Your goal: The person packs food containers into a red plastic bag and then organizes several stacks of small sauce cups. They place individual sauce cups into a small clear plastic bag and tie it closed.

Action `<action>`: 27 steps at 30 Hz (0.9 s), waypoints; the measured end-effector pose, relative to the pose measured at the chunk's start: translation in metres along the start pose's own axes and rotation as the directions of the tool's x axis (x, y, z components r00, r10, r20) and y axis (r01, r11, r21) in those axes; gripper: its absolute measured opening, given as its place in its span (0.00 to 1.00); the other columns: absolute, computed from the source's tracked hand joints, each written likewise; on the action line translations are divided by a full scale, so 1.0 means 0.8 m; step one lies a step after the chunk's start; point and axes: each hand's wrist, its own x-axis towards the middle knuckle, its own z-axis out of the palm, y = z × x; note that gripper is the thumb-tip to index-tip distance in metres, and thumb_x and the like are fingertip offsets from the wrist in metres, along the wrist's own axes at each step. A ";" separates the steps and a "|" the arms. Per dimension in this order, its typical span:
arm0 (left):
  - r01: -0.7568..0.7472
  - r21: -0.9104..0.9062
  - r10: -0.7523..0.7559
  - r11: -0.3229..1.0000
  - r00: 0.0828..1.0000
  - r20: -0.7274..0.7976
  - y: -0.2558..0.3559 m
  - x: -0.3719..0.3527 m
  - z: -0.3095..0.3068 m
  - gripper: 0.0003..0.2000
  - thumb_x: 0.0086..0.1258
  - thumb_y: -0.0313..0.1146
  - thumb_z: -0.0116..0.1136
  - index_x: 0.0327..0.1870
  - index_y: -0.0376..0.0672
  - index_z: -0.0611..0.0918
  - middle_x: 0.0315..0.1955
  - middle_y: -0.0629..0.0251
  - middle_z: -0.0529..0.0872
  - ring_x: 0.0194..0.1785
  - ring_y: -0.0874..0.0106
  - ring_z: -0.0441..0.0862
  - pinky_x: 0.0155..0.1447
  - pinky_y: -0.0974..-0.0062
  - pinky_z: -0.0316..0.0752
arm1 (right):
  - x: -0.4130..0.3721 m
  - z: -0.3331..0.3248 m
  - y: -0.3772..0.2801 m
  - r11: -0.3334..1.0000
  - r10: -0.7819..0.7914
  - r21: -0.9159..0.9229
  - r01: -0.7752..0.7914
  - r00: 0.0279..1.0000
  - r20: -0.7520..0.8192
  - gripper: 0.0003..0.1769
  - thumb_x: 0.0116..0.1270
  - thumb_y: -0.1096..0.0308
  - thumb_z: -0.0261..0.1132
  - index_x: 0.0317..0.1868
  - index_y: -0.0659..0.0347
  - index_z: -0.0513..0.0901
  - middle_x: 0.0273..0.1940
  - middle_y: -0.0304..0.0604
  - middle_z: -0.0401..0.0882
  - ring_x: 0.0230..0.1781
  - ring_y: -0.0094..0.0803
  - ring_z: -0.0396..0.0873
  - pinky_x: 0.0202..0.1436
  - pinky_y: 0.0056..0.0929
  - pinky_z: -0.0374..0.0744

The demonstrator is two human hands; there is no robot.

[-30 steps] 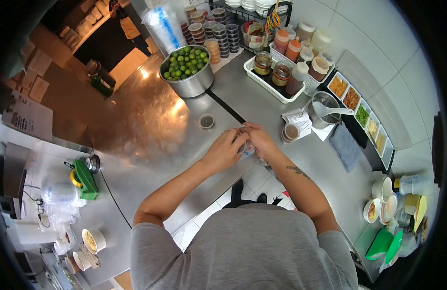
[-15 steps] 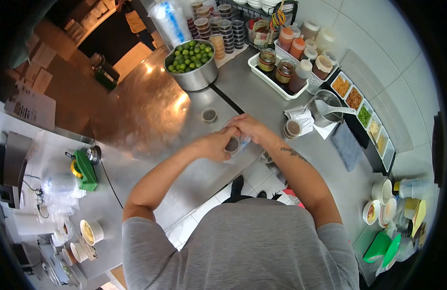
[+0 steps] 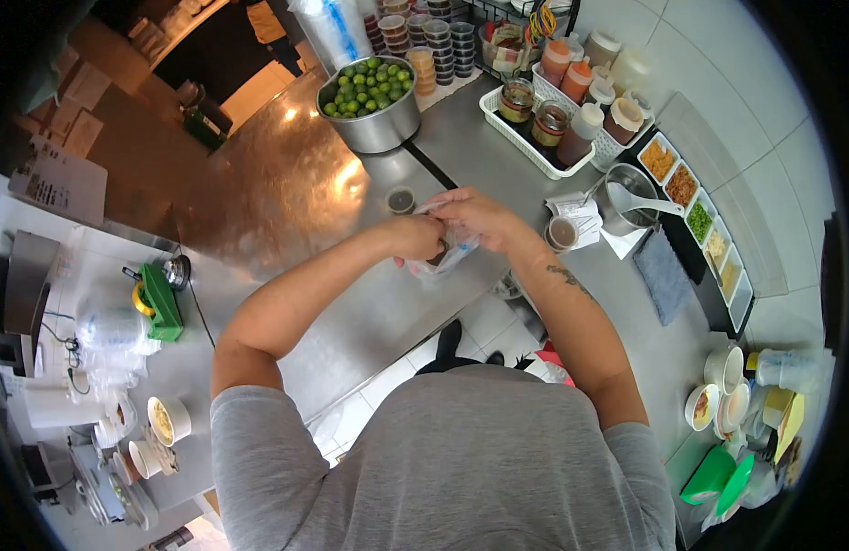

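A clear plastic bag point(image 3: 458, 248) hangs between my hands over the steel counter. My right hand point(image 3: 475, 217) pinches its upper edge. My left hand point(image 3: 419, 238) is closed at the bag's mouth, around a small cup of dark sauce point(image 3: 436, 258) that is mostly hidden by the fingers and the film. Just beyond my left hand, another small sauce cup point(image 3: 401, 199) stands on the counter. To the right of my right hand are small cups with brownish contents point(image 3: 561, 233), beside a printed slip point(image 3: 585, 220).
A metal pot of limes point(image 3: 374, 133) stands at the back, near stacked sauce cups point(image 3: 437, 46). Toward the right are a white basket with jars point(image 3: 535, 147), a steel pot with a ladle point(image 3: 624, 197), a grey cloth point(image 3: 665, 275) and topping trays point(image 3: 698, 220).
My left hand has turned and moved slightly up and left, now covering most of the cup. The bag shows more widely between my hands, and my right hand has risen slightly.
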 end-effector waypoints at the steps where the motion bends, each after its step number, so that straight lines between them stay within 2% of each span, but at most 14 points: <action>1: -0.005 0.024 0.005 1.000 1.000 0.016 0.005 -0.006 -0.003 0.17 0.66 0.34 0.50 0.56 0.41 0.76 0.43 0.54 0.83 0.33 0.62 0.84 0.29 0.69 0.80 | 0.000 -0.002 0.003 0.998 -0.013 -0.059 0.010 0.999 -0.044 0.13 0.64 0.73 0.58 0.47 0.68 0.80 0.41 0.43 0.83 0.39 0.28 0.80 0.44 0.26 0.78; 3: -0.057 0.098 0.053 0.994 0.998 0.045 0.003 -0.005 -0.001 0.18 0.65 0.34 0.51 0.56 0.43 0.77 0.43 0.54 0.83 0.38 0.60 0.84 0.37 0.67 0.80 | 0.004 -0.009 0.012 0.984 -0.050 -0.179 0.027 0.990 -0.130 0.12 0.66 0.71 0.57 0.47 0.66 0.80 0.39 0.42 0.83 0.38 0.26 0.80 0.42 0.26 0.78; 6: -0.152 0.263 0.134 0.953 0.987 0.086 -0.011 0.007 0.003 0.19 0.63 0.33 0.53 0.57 0.44 0.76 0.44 0.54 0.83 0.46 0.58 0.81 0.49 0.64 0.76 | 0.012 -0.005 0.033 0.698 -0.458 -0.671 0.250 0.876 -0.150 0.11 0.68 0.69 0.55 0.46 0.64 0.80 0.34 0.42 0.83 0.36 0.23 0.78 0.37 0.26 0.77; 8: -0.156 0.386 0.126 0.909 0.987 0.102 -0.008 0.009 0.005 0.20 0.62 0.34 0.55 0.58 0.45 0.75 0.44 0.53 0.83 0.50 0.57 0.80 0.55 0.62 0.72 | -0.002 0.021 0.027 0.664 -0.554 -0.695 0.276 0.806 -0.209 0.10 0.65 0.71 0.56 0.44 0.62 0.81 0.29 0.47 0.81 0.32 0.25 0.78 0.36 0.27 0.76; 9: -0.162 0.340 0.143 0.926 0.986 0.080 -0.014 0.013 0.007 0.21 0.61 0.32 0.54 0.58 0.47 0.76 0.42 0.54 0.84 0.44 0.59 0.81 0.48 0.64 0.74 | -0.007 0.030 0.023 0.646 -0.598 -0.707 0.288 0.766 -0.235 0.10 0.63 0.71 0.57 0.43 0.61 0.81 0.26 0.49 0.80 0.30 0.26 0.78 0.36 0.27 0.76; 11: -0.175 0.245 0.172 0.953 0.984 0.034 -0.027 0.016 0.012 0.22 0.58 0.29 0.52 0.58 0.49 0.76 0.38 0.57 0.85 0.31 0.62 0.84 0.33 0.66 0.78 | -0.009 0.028 0.022 0.801 -0.433 -0.544 0.249 0.869 -0.239 0.12 0.61 0.72 0.58 0.45 0.61 0.80 0.26 0.47 0.80 0.29 0.26 0.77 0.34 0.27 0.74; 12: -0.159 0.192 0.161 0.968 0.987 0.005 -0.033 0.016 0.015 0.22 0.59 0.28 0.52 0.57 0.48 0.76 0.38 0.57 0.85 0.34 0.61 0.84 0.36 0.65 0.78 | -0.010 0.026 0.021 0.863 -0.347 -0.457 0.216 0.910 -0.226 0.13 0.60 0.72 0.58 0.46 0.61 0.79 0.26 0.46 0.79 0.28 0.26 0.76 0.33 0.27 0.74; 15: -0.157 0.095 0.170 0.983 0.973 -0.156 -0.019 -0.017 0.013 0.19 0.61 0.27 0.53 0.56 0.44 0.76 0.40 0.54 0.84 0.43 0.58 0.82 0.45 0.64 0.76 | -0.027 0.009 0.022 0.799 -0.351 -0.571 0.189 0.918 -0.186 0.18 0.57 0.72 0.59 0.50 0.59 0.76 0.26 0.41 0.77 0.26 0.26 0.74 0.31 0.26 0.71; 17: -0.216 0.115 0.243 0.970 0.901 -0.358 -0.010 -0.043 0.016 0.16 0.63 0.27 0.55 0.54 0.40 0.78 0.45 0.52 0.83 0.52 0.56 0.79 0.54 0.64 0.73 | -0.032 0.000 0.031 0.796 -0.369 -0.567 0.212 0.912 -0.177 0.21 0.55 0.72 0.60 0.52 0.58 0.75 0.25 0.38 0.73 0.25 0.25 0.71 0.30 0.25 0.70; 20: -0.351 0.005 0.262 0.936 0.690 -0.675 -0.020 -0.069 0.004 0.14 0.65 0.25 0.52 0.52 0.38 0.78 0.42 0.50 0.83 0.47 0.54 0.80 0.51 0.62 0.74 | -0.031 -0.003 0.053 0.862 -0.352 -0.450 0.233 0.913 -0.203 0.23 0.54 0.72 0.60 0.53 0.58 0.74 0.24 0.36 0.70 0.25 0.25 0.69 0.31 0.25 0.70; 21: -0.240 -0.047 0.123 0.970 0.644 -0.755 -0.032 -0.059 0.001 0.12 0.66 0.25 0.52 0.50 0.37 0.78 0.39 0.50 0.84 0.44 0.55 0.81 0.49 0.62 0.74 | -0.030 -0.003 0.059 0.889 -0.340 -0.390 0.239 0.916 -0.214 0.23 0.53 0.72 0.61 0.53 0.58 0.74 0.24 0.36 0.69 0.25 0.25 0.68 0.31 0.25 0.70; 23: -0.026 -0.192 -0.156 0.981 0.480 -0.863 -0.072 -0.011 0.006 0.10 0.66 0.26 0.51 0.46 0.36 0.79 0.33 0.51 0.85 0.38 0.57 0.83 0.45 0.62 0.75 | -0.044 0.005 0.047 0.842 -0.332 -0.505 0.188 0.919 -0.211 0.25 0.56 0.73 0.61 0.56 0.58 0.71 0.31 0.37 0.71 0.30 0.23 0.70 0.35 0.23 0.71; 26: 0.105 -0.501 -0.451 0.859 0.616 -0.646 -0.119 0.056 0.026 0.04 0.64 0.25 0.55 0.34 0.33 0.78 0.32 0.46 0.83 0.38 0.54 0.82 0.42 0.63 0.75 | -0.057 0.013 0.047 0.813 -0.374 -0.548 0.199 0.899 -0.228 0.26 0.58 0.72 0.62 0.58 0.58 0.70 0.33 0.37 0.71 0.32 0.22 0.70 0.38 0.22 0.71; 27: 0.051 -0.584 -0.488 0.810 0.612 -0.622 -0.125 0.062 0.027 0.04 0.64 0.25 0.55 0.33 0.33 0.78 0.30 0.47 0.83 0.37 0.56 0.82 0.40 0.64 0.75 | -0.059 0.014 0.048 0.813 -0.397 -0.540 0.216 0.885 -0.243 0.26 0.58 0.71 0.63 0.58 0.57 0.70 0.33 0.37 0.71 0.32 0.22 0.70 0.38 0.22 0.71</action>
